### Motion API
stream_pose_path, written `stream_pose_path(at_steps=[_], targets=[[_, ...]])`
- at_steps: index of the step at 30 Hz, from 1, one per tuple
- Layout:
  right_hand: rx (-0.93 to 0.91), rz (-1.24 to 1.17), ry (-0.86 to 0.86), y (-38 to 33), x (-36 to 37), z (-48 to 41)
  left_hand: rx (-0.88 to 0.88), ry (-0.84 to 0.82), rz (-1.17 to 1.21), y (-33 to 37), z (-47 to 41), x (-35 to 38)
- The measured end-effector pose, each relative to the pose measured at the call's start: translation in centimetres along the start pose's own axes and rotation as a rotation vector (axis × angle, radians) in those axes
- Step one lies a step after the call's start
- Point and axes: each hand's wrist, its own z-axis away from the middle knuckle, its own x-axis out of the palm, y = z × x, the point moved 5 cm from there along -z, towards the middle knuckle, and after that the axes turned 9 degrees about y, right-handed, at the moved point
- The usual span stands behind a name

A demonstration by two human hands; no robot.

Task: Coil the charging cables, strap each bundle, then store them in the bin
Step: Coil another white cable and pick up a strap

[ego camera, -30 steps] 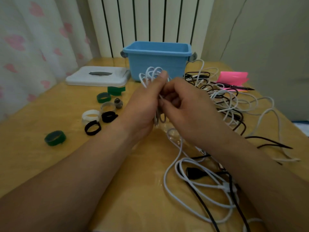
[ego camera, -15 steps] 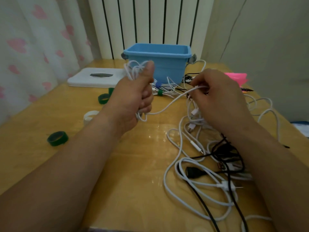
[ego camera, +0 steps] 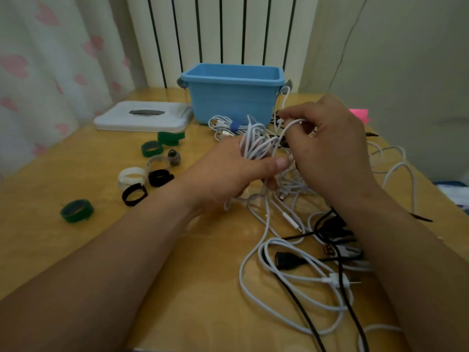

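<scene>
Over the table (ego camera: 76,250), right hand (ego camera: 335,148) has swung back, pinching white cable (ego camera: 291,123) beside the coil (ego camera: 256,146) left hand (ego camera: 228,174) grips.

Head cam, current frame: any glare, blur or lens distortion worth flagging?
Head view: dim, flat light, no hard shadows; glare patches on the glossy table by the loose cables; radiator bars splay from wide-angle distortion; left hand and white cable coil slightly soft, blue bin sharper.

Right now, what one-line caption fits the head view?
Left hand holds a white cable coil, right hand pinches its loose strand, before the blue bin.
</scene>
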Motion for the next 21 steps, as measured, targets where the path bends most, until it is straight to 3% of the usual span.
stream_pose_path(at_steps=[8,17,21], targets=[[-0.007,-0.066,-0.021,-0.3,0.2,0.2,0.063,0.095,0.015,-0.3,-0.1,-0.8],[-0.23,0.048,-0.165,-2.1,0.8,0.8,0.061,0.06,-0.04,0.1,0.6,0.2],[-0.118,-0.097,-0.117,-1.8,0.6,0.7,-0.024,0.201,0.309,-0.3,0.1,-1.5]])
